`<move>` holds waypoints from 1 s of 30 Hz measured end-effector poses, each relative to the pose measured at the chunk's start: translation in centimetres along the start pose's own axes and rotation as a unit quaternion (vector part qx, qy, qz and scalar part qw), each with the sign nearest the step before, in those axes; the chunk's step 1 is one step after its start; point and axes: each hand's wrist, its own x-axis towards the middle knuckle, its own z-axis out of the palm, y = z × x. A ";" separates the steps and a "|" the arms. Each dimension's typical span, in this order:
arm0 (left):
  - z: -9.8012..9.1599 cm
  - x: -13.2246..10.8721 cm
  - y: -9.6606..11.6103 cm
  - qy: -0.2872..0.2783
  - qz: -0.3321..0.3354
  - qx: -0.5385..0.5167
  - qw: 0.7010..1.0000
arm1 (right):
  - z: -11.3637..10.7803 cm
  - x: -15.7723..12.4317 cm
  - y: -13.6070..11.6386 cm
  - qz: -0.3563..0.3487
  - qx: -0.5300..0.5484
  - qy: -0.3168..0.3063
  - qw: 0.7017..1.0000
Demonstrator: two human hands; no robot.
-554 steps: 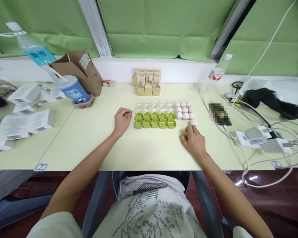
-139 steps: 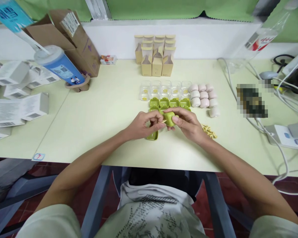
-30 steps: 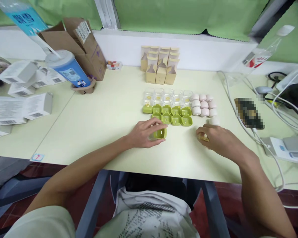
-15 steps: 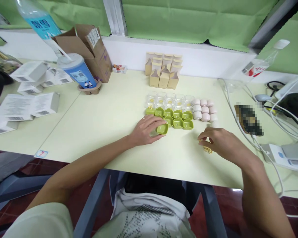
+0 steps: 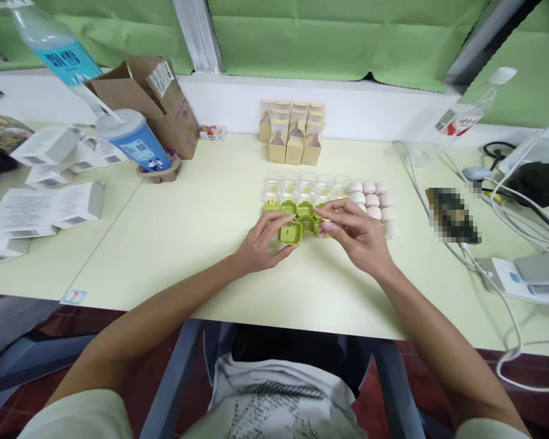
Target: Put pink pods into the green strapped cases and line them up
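My left hand (image 5: 261, 242) grips a small green square cup (image 5: 290, 233) between thumb and fingers, its open side tilted towards me. To the right of it, my right hand (image 5: 359, 235) has its thumb and fingers pinched together; what they hold, if anything, is too small to make out. Behind both hands stand more green cups (image 5: 305, 209) in rows, partly covered by the right hand. A small yellow loop (image 5: 271, 200) lies at the row's left end. Clear plastic lids (image 5: 291, 184) are lined up behind the cups. Pale pink rounded pieces (image 5: 372, 200) form a block at the right.
Open tan cartons (image 5: 294, 148) stand at the back. On the left are white boxes (image 5: 25, 210), a blue cup (image 5: 141, 146), a cardboard box (image 5: 176, 116) and a large bottle (image 5: 59, 55). White cables (image 5: 416, 174), a blurred flat object (image 5: 455, 216) and another bottle (image 5: 469, 116) occupy the right.
My right hand has moved left and away from me, from the yellow pieces at the right to beside the held cup. The left hand still holds the green cup nearly in place.
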 end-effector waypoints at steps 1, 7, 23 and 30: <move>0.1 0.0 0.0 0.002 -0.002 -0.007 1.000 | 0.3 -0.3 0.4 -0.010 -0.003 0.001 1.000; 0.7 -0.3 0.1 -0.017 -0.002 -0.037 0.999 | 1.5 -1.8 1.2 -0.047 -0.029 0.051 0.997; 1.0 -0.3 0.9 -0.067 -0.008 -0.038 0.997 | 2.6 -2.3 2.7 -0.238 -0.300 0.032 0.923; 1.4 0.0 0.4 0.010 0.064 -0.075 0.995 | 2.9 -2.5 3.2 -0.359 -0.388 0.043 0.848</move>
